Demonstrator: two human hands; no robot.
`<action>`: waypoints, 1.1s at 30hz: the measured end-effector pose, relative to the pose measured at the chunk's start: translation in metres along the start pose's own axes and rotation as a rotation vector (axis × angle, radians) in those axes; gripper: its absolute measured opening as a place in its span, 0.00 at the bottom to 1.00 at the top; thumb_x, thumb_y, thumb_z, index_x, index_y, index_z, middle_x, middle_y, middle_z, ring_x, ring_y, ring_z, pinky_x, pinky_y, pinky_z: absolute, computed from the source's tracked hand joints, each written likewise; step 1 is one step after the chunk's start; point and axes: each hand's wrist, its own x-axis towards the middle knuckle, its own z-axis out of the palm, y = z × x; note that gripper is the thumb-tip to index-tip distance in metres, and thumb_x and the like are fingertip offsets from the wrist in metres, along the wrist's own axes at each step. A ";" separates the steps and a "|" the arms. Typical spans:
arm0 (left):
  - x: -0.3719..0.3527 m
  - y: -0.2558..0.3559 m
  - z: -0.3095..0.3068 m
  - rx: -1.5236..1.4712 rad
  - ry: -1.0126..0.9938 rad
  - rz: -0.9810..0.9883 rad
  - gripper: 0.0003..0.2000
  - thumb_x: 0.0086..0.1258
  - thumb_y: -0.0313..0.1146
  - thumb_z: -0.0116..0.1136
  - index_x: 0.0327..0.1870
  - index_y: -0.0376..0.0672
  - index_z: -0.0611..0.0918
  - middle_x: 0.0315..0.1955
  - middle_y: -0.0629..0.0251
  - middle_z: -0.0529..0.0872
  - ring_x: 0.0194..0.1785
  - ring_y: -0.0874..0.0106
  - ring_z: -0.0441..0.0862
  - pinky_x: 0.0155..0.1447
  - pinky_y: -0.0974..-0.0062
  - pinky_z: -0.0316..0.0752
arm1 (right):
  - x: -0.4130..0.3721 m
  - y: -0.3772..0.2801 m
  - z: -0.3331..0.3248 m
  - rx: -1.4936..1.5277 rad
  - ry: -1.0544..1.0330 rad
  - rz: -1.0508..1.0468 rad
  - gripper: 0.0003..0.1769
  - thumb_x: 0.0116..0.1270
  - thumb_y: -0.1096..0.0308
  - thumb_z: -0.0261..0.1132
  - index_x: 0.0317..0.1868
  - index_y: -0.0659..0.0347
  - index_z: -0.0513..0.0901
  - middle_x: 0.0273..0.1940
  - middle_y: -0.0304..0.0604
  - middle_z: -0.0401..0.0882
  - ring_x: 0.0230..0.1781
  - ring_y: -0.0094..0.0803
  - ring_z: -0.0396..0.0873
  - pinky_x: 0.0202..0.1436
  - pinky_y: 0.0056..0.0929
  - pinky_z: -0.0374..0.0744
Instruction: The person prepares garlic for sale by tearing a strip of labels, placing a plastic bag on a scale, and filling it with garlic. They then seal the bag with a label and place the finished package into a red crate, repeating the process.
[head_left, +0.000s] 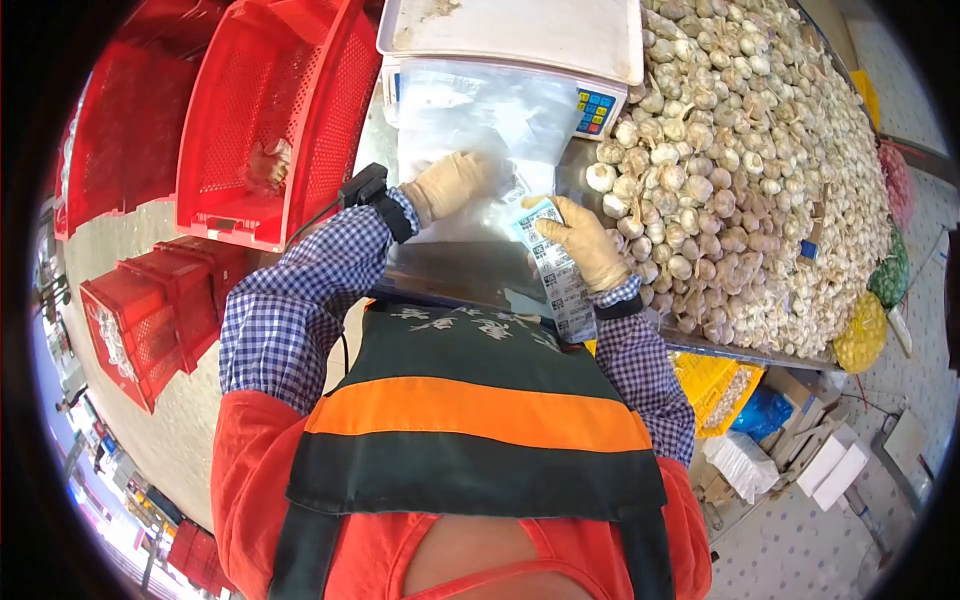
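Evidently reaching with the left hand, gloved in pale cream, over the transparent plastic bags at the front of the weighing scale. Blurred at those fingertips: cannot tell spread from pinched. With the right hand, likewise gloved, pinching the strip of printed labels near its upper end between thumb and fingers, likely for a firm hold without covering much print; lower length trailing down to the dark apron. Note the bags just beyond the strip and next to the keypad, presumably flat there for easy reach of either hand. Note also the heap of garlic bulbs just beside the right hand, probably close for short reaches. Farther left, red perforated crates, well apart from the labels, perhaps aside to keep elbow room.
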 end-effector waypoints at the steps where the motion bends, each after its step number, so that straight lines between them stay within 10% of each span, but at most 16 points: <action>1: 0.004 -0.008 0.003 -0.121 -0.010 -0.064 0.08 0.65 0.31 0.55 0.43 0.46 0.83 0.45 0.67 0.81 0.51 0.70 0.78 0.59 0.73 0.72 | 0.002 0.000 0.001 0.041 0.008 -0.026 0.12 0.67 0.75 0.61 0.50 0.68 0.79 0.36 0.40 0.83 0.34 0.25 0.81 0.40 0.23 0.78; 4: 0.002 -0.031 -0.001 -0.943 0.011 -0.218 0.05 0.69 0.31 0.56 0.40 0.42 0.82 0.39 0.70 0.82 0.44 0.76 0.79 0.55 0.78 0.72 | -0.002 -0.006 0.004 0.096 0.113 0.206 0.12 0.69 0.69 0.62 0.48 0.68 0.80 0.31 0.38 0.82 0.29 0.19 0.77 0.35 0.20 0.77; 7: 0.009 -0.048 -0.026 -1.073 -0.180 -0.341 0.07 0.70 0.32 0.55 0.43 0.43 0.84 0.41 0.70 0.86 0.44 0.78 0.80 0.55 0.77 0.74 | 0.008 0.005 0.000 -0.070 0.063 0.021 0.10 0.71 0.70 0.58 0.46 0.70 0.77 0.30 0.46 0.82 0.19 0.31 0.81 0.20 0.25 0.79; 13: 0.023 -0.056 -0.078 -1.092 0.046 -0.685 0.07 0.70 0.31 0.53 0.42 0.42 0.83 0.36 0.68 0.86 0.41 0.76 0.80 0.47 0.77 0.76 | 0.037 -0.006 0.022 -0.368 0.220 0.073 0.13 0.68 0.62 0.63 0.37 0.66 0.85 0.24 0.42 0.82 0.19 0.27 0.78 0.22 0.23 0.74; 16: 0.016 -0.017 -0.102 0.011 0.863 -0.407 0.08 0.66 0.32 0.55 0.43 0.41 0.81 0.34 0.61 0.82 0.37 0.63 0.80 0.38 0.69 0.76 | 0.056 -0.007 0.027 -0.839 0.304 0.089 0.26 0.62 0.45 0.63 0.38 0.63 0.85 0.29 0.54 0.83 0.33 0.47 0.82 0.38 0.38 0.76; 17: 0.010 0.003 -0.085 0.215 0.689 -0.432 0.11 0.63 0.32 0.55 0.45 0.42 0.80 0.39 0.58 0.81 0.37 0.61 0.79 0.38 0.66 0.76 | 0.061 -0.001 0.027 -0.949 0.326 0.146 0.28 0.61 0.41 0.63 0.37 0.62 0.85 0.31 0.56 0.83 0.36 0.52 0.82 0.40 0.42 0.76; 19: 0.000 0.034 -0.066 -0.305 0.498 0.033 0.15 0.61 0.26 0.57 0.50 0.42 0.78 0.46 0.56 0.82 0.49 0.60 0.80 0.52 0.66 0.76 | 0.063 0.005 0.030 -0.961 0.372 0.096 0.29 0.59 0.40 0.63 0.36 0.63 0.86 0.31 0.55 0.83 0.37 0.52 0.82 0.43 0.44 0.76; 20: 0.000 0.054 -0.067 -0.189 0.050 -0.166 0.17 0.64 0.30 0.54 0.56 0.43 0.74 0.52 0.56 0.79 0.54 0.58 0.78 0.58 0.64 0.74 | 0.064 0.003 0.032 -1.045 0.372 0.123 0.30 0.59 0.39 0.63 0.35 0.63 0.86 0.32 0.56 0.83 0.37 0.51 0.82 0.44 0.44 0.76; 28: -0.009 0.022 -0.005 -0.232 0.008 -0.150 0.22 0.68 0.33 0.53 0.63 0.49 0.70 0.61 0.58 0.73 0.63 0.61 0.72 0.66 0.66 0.69 | -0.005 -0.016 -0.002 -0.992 -0.067 0.190 0.26 0.63 0.47 0.63 0.42 0.66 0.85 0.35 0.54 0.85 0.37 0.44 0.83 0.44 0.36 0.79; 30: -0.011 0.008 0.003 -0.285 0.000 0.083 0.20 0.68 0.32 0.54 0.62 0.46 0.73 0.61 0.55 0.74 0.63 0.60 0.73 0.68 0.67 0.68 | -0.028 -0.001 -0.014 -0.261 -0.104 0.071 0.21 0.68 0.56 0.60 0.49 0.66 0.82 0.39 0.44 0.85 0.38 0.33 0.82 0.43 0.29 0.78; 33: -0.013 0.004 -0.006 -0.348 -0.036 -0.014 0.19 0.67 0.30 0.55 0.60 0.45 0.74 0.60 0.53 0.75 0.63 0.58 0.73 0.68 0.67 0.68 | -0.062 -0.016 -0.021 -0.018 0.090 0.047 0.19 0.71 0.62 0.56 0.54 0.66 0.79 0.42 0.37 0.82 0.38 0.24 0.78 0.42 0.23 0.77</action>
